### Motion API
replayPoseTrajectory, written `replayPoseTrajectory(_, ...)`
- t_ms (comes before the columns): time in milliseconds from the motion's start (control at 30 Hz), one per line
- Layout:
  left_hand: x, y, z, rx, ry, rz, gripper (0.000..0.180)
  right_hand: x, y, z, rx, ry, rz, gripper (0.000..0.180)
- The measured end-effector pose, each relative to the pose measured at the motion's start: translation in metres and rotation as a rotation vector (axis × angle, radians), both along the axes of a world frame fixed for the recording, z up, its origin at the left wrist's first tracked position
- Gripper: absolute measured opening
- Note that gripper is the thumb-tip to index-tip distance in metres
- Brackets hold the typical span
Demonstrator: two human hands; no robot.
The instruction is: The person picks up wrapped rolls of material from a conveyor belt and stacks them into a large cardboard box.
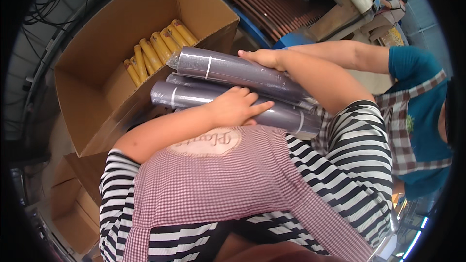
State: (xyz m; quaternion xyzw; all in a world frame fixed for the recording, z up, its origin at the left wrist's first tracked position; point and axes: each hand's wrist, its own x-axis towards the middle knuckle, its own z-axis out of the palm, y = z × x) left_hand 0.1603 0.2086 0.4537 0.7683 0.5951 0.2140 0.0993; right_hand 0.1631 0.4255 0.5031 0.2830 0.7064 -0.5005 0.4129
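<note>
Head view: person in striped sleeves and checked apron cradles a bundle of grey-purple wrapped rolls (233, 85) against the chest, over the edge of an open cardboard box (97, 82). Left hand (235, 107) lies flat on the lower roll, fingers extended, pressing rather than closed around it. Right hand (264, 58) rests on the upper roll, fingers loosely curved over its top. Yellow tubes (158, 48) lie in a row inside the box. At right, 1 other person in a teal shirt (417, 111).

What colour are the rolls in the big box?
Yellow rolls, seen best in the head view.
</note>
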Motion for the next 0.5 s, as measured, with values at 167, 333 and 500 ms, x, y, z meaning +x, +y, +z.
replayPoseTrajectory(167,0.045,0.012,0.024,-0.031,0.020,0.032,0.061,0.024,-0.004,-0.008,0.530,0.164,0.184,0.070)
replayPoseTrajectory(333,0.058,0.018,0.012,0.439,0.290,-0.055,0.034,0.057,0.009,-0.018,0.648,0.212,0.251,0.066)
replayPoseTrajectory(500,0.046,0.022,0.043,0.185,0.018,-0.161,0.038,0.090,0.011,0.000,0.496,0.254,-0.010,0.063)
